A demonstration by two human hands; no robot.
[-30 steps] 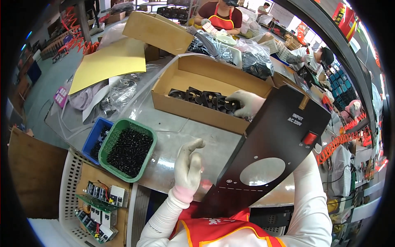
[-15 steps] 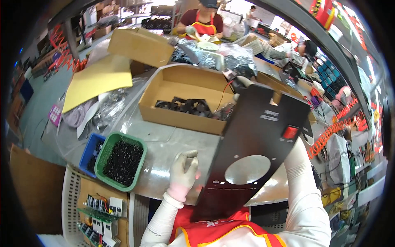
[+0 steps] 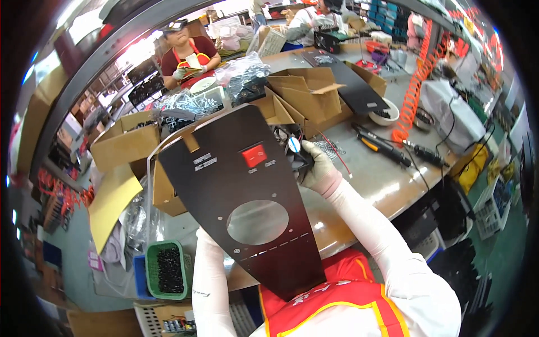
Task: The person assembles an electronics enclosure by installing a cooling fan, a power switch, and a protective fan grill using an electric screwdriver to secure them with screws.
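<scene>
A tall black metal panel [image 3: 224, 194] leans before me, its lower end against my red apron. It has a red rocker switch [image 3: 254, 156], a notch near the top and a large round hole. My right hand [image 3: 321, 168], in a pale glove, is closed on a small black cooling fan [image 3: 294, 145] with a pale round label, beside the panel's right edge. Thin red and black wires [image 3: 334, 147] lie near it. My left forearm [image 3: 210, 281] runs up behind the panel, which hides my left hand and its fingers.
Left stands a green basket [image 3: 184, 264] of small black parts, next to a blue bin [image 3: 140, 275]. Cardboard boxes [image 3: 309, 98] stand beyond the panel. Right lie a power screwdriver [image 3: 382, 149] and an orange coiled hose [image 3: 411, 95]. A co-worker [image 3: 191, 56] stands across the table.
My view has swung right, and the panel sits further left in it. The right hand now shows, holding the fan beside the panel. My left hand has gone behind the panel.
</scene>
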